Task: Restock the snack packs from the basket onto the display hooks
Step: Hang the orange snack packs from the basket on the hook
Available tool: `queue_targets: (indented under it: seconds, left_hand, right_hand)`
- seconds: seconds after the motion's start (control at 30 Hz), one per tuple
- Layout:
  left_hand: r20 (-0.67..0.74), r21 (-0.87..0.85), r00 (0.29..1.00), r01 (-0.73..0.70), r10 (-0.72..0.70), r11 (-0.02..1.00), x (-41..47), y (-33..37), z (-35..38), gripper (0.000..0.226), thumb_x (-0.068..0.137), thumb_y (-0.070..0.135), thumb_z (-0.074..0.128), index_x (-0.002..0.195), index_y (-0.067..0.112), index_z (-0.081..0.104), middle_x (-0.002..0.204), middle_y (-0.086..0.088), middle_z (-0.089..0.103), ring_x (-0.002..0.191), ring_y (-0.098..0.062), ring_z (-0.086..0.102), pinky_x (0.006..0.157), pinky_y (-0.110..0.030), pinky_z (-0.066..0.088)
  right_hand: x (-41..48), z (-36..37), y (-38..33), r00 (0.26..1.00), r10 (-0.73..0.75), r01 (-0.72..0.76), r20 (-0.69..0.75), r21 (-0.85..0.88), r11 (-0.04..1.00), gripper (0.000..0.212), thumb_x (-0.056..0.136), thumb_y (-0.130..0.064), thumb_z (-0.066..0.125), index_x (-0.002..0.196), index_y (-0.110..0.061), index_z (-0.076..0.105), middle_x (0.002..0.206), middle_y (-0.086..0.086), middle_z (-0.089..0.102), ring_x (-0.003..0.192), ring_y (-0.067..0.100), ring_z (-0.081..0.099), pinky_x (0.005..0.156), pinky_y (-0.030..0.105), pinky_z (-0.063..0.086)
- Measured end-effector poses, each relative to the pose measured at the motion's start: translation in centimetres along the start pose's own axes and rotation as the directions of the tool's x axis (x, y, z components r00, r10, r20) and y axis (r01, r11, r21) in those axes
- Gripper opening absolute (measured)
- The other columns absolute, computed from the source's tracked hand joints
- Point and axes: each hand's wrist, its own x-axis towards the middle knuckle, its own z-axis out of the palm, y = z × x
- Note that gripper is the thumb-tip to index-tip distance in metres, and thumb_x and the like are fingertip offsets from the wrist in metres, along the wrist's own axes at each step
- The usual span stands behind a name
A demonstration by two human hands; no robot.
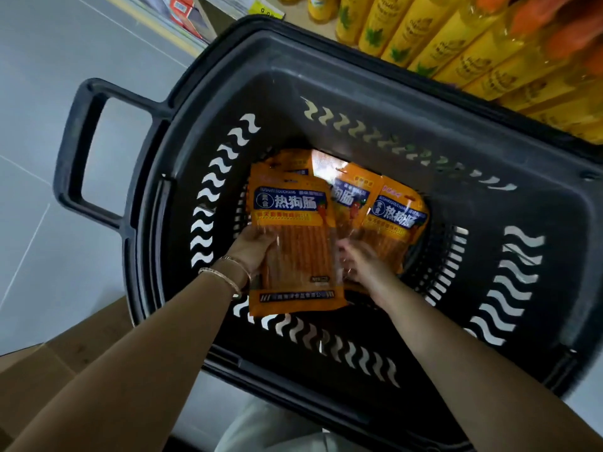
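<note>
Trousers: light fabric [261, 429] at the bottom edge, just below the basket's near rim.
Cardboard box: a brown box [49, 363] at lower left, beside the basket's near left corner and partly hidden by the left forearm.
Left hand: the left hand [253, 252] reaches down into the basket with thin bracelets [228, 275] on the wrist. Its fingers curl behind the left edge of the front snack pack and grip it.
Front snack pack: an orange pouch [293, 243] with a blue label band and a clear window showing orange sticks. It faces up and overlaps the packs behind it.
Right hand: the right hand [362, 261] is inside the basket, just right of the front pack, at the lower end of the right snack pack. It is blurred, so I cannot tell whether the fingers are open or gripping.
Right snack pack: same kind [399, 220], lying tilted in the basket bottom.
Middle snack pack: partly covered [349, 197], between the front and right packs.
Back snack pack: only its top [293, 161] shows above the front pack.
Basket: black plastic [359, 93] with wavy slots in the walls; a loop handle [81, 151] sticks out to the left.
Floor: grey tiles [49, 93] to the left of the basket.
Bottles: rows of yellow bottles [424, 34] with leaf labels on a shelf beyond the far rim.
</note>
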Motion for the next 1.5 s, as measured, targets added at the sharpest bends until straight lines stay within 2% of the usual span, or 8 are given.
queue_targets:
  seconds: [0.13, 0.23, 0.4, 0.73, 0.9, 1.17, 1.33, 1.5]
  left_hand:
    - [-0.091, 0.227, 0.995, -0.027, 0.049, 0.973, 0.6, -0.3, -0.6, 0.035, 0.095, 0.037, 0.047, 0.116, 0.011, 0.056, 0.114, -0.016, 0.063, 0.100, -0.033, 0.063, 0.090, -0.045, 0.051]
    - [-0.087, 0.201, 0.995, -0.033, 0.051, 0.979, 1.0, -0.1, -0.6, 0.040, 0.095, 0.034, 0.048, 0.122, 0.005, 0.052, 0.120, -0.020, 0.060, 0.109, -0.037, 0.058, 0.096, -0.048, 0.047]
    - [-0.092, 0.214, 0.994, -0.036, 0.057, 0.976, 0.9, 0.4, -0.4, 0.042, 0.094, 0.035, 0.050, 0.124, 0.007, 0.049, 0.121, -0.017, 0.059, 0.108, -0.036, 0.058, 0.095, -0.047, 0.047]
    - [-0.134, 0.164, 0.987, -0.071, 0.094, 0.984, -5.7, 2.7, 0.1, 0.019, 0.091, 0.029, 0.057, 0.107, 0.023, 0.051, 0.101, -0.002, 0.062, 0.087, -0.021, 0.061, 0.085, -0.040, 0.052]
    - [-0.056, 0.148, 0.967, -0.237, 0.248, 0.960, -11.7, 5.0, 1.1, 0.026, 0.091, 0.012, 0.054, 0.116, 0.016, 0.053, 0.098, -0.004, 0.058, 0.094, -0.022, 0.055, 0.086, -0.031, 0.047]
    - [-0.040, 0.284, 0.843, -0.505, 0.536, 0.815, -22.8, 7.1, 5.2, 0.026, 0.093, 0.042, 0.050, 0.108, 0.022, 0.055, 0.102, -0.003, 0.058, 0.097, -0.023, 0.055, 0.090, -0.033, 0.043]
    - [-0.028, 0.258, 0.677, -0.706, 0.735, 0.660, -30.3, 7.2, 11.0, 0.011, 0.094, 0.032, 0.051, 0.084, 0.028, 0.053, 0.083, 0.008, 0.059, 0.070, -0.002, 0.053, 0.062, -0.021, 0.042]
    - [0.066, 0.205, 0.514, -0.846, 0.855, 0.492, -38.6, 7.4, 19.1, 0.033, 0.095, 0.028, 0.046, 0.127, 0.036, 0.046, 0.091, 0.004, 0.058, 0.077, -0.013, 0.053, 0.069, -0.031, 0.040]
  right_hand:
    - [4.0, -0.8, -0.2, 0.948, -0.010, 0.031, -0.320, 0.062, 0.998, 0.038, 0.091, -0.034, 0.057, 0.120, -0.009, 0.055, 0.116, 0.013, 0.063, 0.092, 0.022, 0.059, 0.084, 0.036, 0.049]
    - [6.1, -0.4, -0.5, 0.940, 0.063, -0.044, -0.334, 0.063, 0.997, 0.044, 0.085, -0.048, 0.063, 0.112, -0.013, 0.058, 0.105, 0.006, 0.066, 0.093, 0.023, 0.062, 0.090, 0.041, 0.049]
    - [7.4, 0.9, -1.1, 0.940, -0.033, 0.041, -0.340, 0.017, 0.999, 0.019, 0.084, -0.039, 0.067, 0.090, -0.022, 0.060, 0.086, -0.004, 0.061, 0.066, 0.007, 0.052, 0.059, 0.022, 0.036]
    - [-1.7, -2.1, 0.5, 0.885, -0.142, 0.224, -0.443, 0.138, 0.965, 0.030, 0.078, 0.003, 0.066, 0.096, -0.019, 0.059, 0.080, 0.000, 0.063, 0.073, 0.024, 0.061, 0.059, 0.031, 0.048]
    - [-9.3, -3.9, 0.8, 0.865, -0.201, 0.295, -0.460, 0.140, 0.945, 0.021, 0.089, -0.015, 0.064, 0.109, -0.012, 0.059, 0.086, 0.004, 0.062, 0.078, 0.020, 0.061, 0.077, 0.037, 0.049]
    - [-22.2, -8.0, 1.5, 0.493, -0.595, 0.570, -0.634, -0.281, 0.772, 0.030, 0.093, -0.008, 0.053, 0.069, -0.017, 0.037, 0.058, -0.010, 0.036, 0.054, 0.001, 0.037, 0.052, 0.026, 0.023]
    - [-30.0, -13.9, 3.5, 0.359, -0.598, 0.865, -0.716, 0.016, 0.501, 0.028, 0.086, 0.018, 0.049, 0.096, -0.008, 0.048, 0.077, 0.000, 0.053, 0.065, 0.001, 0.052, 0.063, 0.018, 0.041]
    - [-37.2, -22.1, 8.0, 0.196, -0.576, 0.926, -0.794, -0.043, 0.375, 0.017, 0.095, -0.006, 0.053, 0.096, -0.020, 0.061, 0.082, -0.010, 0.060, 0.072, -0.006, 0.053, 0.072, 0.014, 0.043]
